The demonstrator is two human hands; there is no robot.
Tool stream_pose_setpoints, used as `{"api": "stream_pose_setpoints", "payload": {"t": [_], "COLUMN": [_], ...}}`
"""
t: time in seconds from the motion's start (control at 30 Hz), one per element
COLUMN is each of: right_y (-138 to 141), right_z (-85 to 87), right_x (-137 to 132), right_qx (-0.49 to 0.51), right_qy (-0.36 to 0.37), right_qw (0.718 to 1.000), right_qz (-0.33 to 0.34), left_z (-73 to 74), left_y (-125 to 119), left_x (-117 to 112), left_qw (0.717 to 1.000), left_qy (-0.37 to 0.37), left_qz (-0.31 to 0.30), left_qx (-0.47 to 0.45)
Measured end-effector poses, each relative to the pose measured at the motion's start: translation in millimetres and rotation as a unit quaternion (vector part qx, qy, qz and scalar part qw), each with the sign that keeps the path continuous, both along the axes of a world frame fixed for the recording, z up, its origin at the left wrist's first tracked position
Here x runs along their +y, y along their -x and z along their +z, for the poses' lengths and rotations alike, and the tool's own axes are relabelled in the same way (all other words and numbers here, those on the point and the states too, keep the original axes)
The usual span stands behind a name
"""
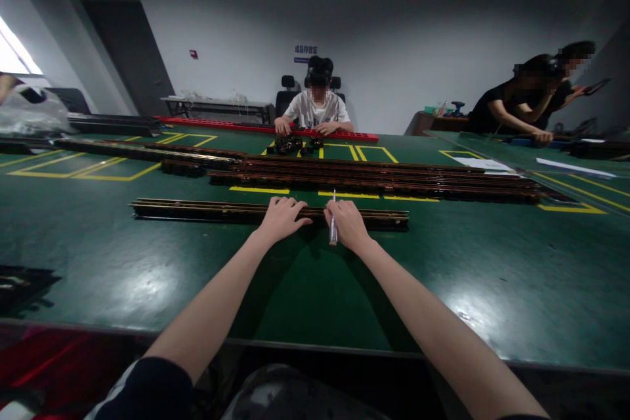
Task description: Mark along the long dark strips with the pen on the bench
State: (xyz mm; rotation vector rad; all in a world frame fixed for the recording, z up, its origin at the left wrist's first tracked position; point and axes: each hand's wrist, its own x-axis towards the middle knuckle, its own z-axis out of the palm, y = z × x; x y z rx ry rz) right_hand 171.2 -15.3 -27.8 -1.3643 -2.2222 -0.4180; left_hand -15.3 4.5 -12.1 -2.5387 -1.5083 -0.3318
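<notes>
A long dark metal rail [197, 210] lies across the green table [147, 262] in front of me. My left hand [281, 216] rests on the rail near its middle, fingers stretched flat over it. My right hand [348, 223] sits just to the right on the same rail, fingers closed round a thin silvery pen-like tool [333, 231] that points up and away from me.
Several more long dark rails [374, 177] lie stacked farther back, among yellow floor-style markings. A seated person [315, 108] works opposite with small dark parts [290, 143] and a red strip [246, 126]. Another person [531, 95] leans over the right side. A dark tray [20, 282] sits at my left.
</notes>
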Motion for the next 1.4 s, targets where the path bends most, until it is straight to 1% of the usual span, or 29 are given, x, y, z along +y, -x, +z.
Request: {"api": "stream_pose_setpoints", "payload": {"t": [0.1,0.33,0.47,0.57,0.67,0.73,0.83,0.9,1.0,1.1,1.2,1.33,1.4], "right_y": [3,0,-5,-15,-30,-43,-61,-70,-73,-65,-50,-23,-10], "right_z": [1.2,8.0,11.5,13.3,14.8,15.5,15.7,15.5,14.8,13.4,10.7,7.2,6.8], "right_x": [-2,1,5,7,9,9,9,8,7,6,5,0,-4], "right_qx": [0.002,0.057,0.088,0.132,0.157,0.170,0.187,0.203,0.204,0.181,0.133,0.063,0.034], "right_qy": [0.018,0.065,0.072,0.086,0.078,0.070,0.058,0.049,0.043,0.044,0.040,0.021,0.016], "right_qw": [1.000,0.991,0.981,0.973,0.958,0.944,0.931,0.928,0.931,0.941,0.957,0.985,0.993], "right_qz": [0.002,-0.101,-0.155,-0.172,-0.226,-0.273,-0.307,-0.308,-0.299,-0.284,-0.254,-0.157,-0.112], "left_z": [-1.7,-2.5,-0.8,1.9,5.6,7.6,8.6,8.0,7.1,6.7,6.1,4.6,3.8], "left_y": [-8,-19,-19,-15,-4,7,24,31,34,31,29,22,14], "left_x": [-4,-7,-6,-4,0,4,10,12,13,13,13,10,8], "left_qw": [1.000,0.999,0.998,0.997,0.998,0.998,0.993,0.990,0.991,0.990,0.989,0.989,0.990], "left_qy": [-0.011,-0.011,0.005,0.010,-0.006,-0.030,-0.029,-0.010,0.013,0.031,0.046,0.049,0.045], "left_qz": [-0.013,-0.039,-0.062,-0.067,-0.036,0.010,0.092,0.122,0.124,0.116,0.112,0.103,0.092], "left_qx": [0.000,-0.006,-0.017,-0.026,-0.045,-0.060,-0.071,-0.064,-0.056,-0.068,-0.083,-0.094,-0.093]}}
